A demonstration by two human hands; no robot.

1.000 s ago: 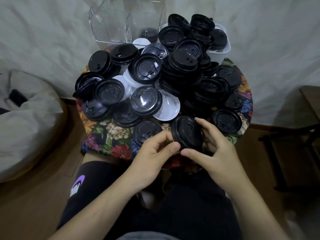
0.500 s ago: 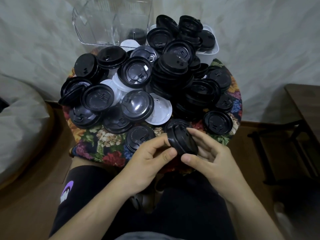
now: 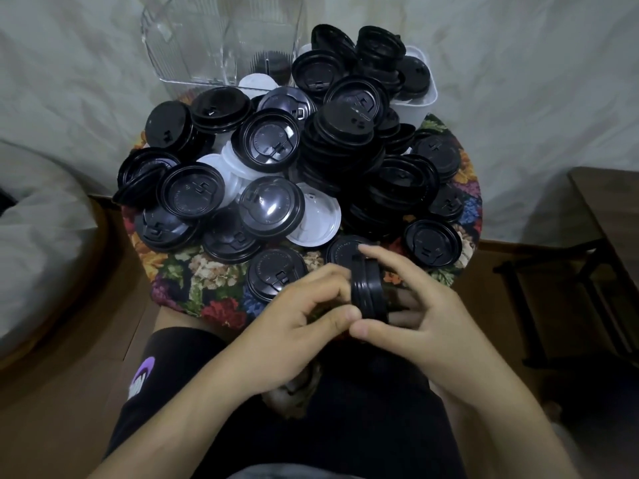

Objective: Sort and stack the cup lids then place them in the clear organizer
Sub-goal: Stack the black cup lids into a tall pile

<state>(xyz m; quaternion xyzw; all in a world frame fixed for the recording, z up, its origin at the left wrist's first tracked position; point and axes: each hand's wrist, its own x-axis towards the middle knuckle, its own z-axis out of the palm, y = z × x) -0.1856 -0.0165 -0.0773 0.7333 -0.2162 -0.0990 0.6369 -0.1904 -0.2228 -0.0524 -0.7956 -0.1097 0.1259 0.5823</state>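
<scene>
Slip risk: the held stack (image 3: 369, 288) of black lids stands on edge over the near rim of the desk (image 3: 193, 285); if the pinch loosens, I judge it would drop to the lap or floor
Nesting risk: its rims show as separate ridges, so lids not seated evenly could spring apart when squeezed
Sorting risk: white lids (image 3: 318, 219) and a clear-domed one lie mixed into the black pile (image 3: 345, 133); a wrong kind could easily join the stack
Reach risk: the pile is heaped high between the hands and the clear organizer (image 3: 193, 46), so carrying over it could sweep lids off the desk
Left hand (image 3: 294, 319): fingers curled, thumb and fingertips pinching the stack's left side
Right hand (image 3: 428, 312): half spread, forefinger over the top rim, thumb at the bottom rim, other fingers behind the stack
Organizer: at the far edge, well apart from the held stack, a dark stack showing through its wall
</scene>
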